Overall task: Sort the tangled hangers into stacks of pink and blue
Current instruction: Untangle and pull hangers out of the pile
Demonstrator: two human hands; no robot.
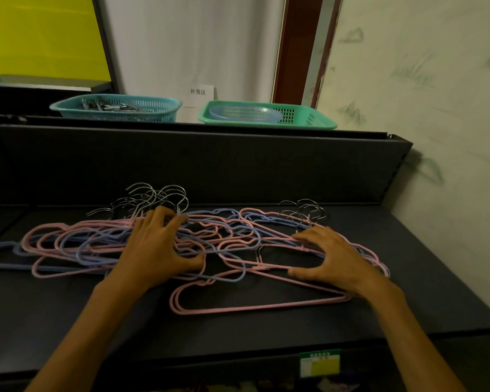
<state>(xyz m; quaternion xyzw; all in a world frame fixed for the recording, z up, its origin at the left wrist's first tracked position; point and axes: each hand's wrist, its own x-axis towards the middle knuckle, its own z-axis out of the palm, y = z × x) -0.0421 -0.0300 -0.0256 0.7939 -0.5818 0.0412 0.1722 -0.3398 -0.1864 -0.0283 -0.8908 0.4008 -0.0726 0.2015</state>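
Observation:
A tangled pile of pink and blue hangers with metal hooks lies spread across a dark shelf. My left hand lies on the middle of the pile. Its fingers curl over the hanger necks just below the hooks, and its thumb hooks into the strands. My right hand arches over the right end of the pile, with fingertips touching the bars and thumb resting on a pink hanger. A second cluster of hooks sits behind the right hand.
The shelf's dark back panel rises behind the pile. On top stand a teal basket with metal clips and a green basket holding a blue dish. A wall closes the right side. A label marks the front edge.

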